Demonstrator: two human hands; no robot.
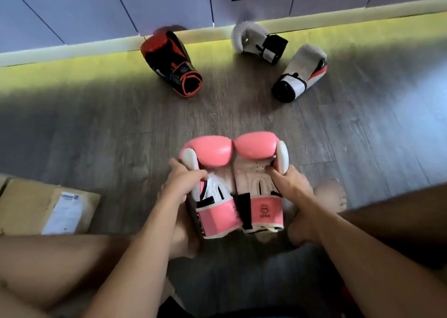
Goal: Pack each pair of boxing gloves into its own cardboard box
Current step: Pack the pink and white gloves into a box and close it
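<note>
Two pink and white boxing gloves are held side by side, palms toward me, just above the floor in front of my legs. My left hand (185, 181) grips the left pink glove (208, 153) at its white thumb. My right hand (289, 184) grips the right pink glove (256, 146) the same way. A cardboard box (29, 204) with a white shipping label lies shut on the floor at my left. Farther off lie a black and orange glove (171, 61) and two white gloves (256, 39) (300, 73).
The floor is grey wood planks (121, 124). White cabinet doors (157, 1) with a lit skirting run along the far edge. My bare legs and feet (331, 192) lie to either side of the pink gloves.
</note>
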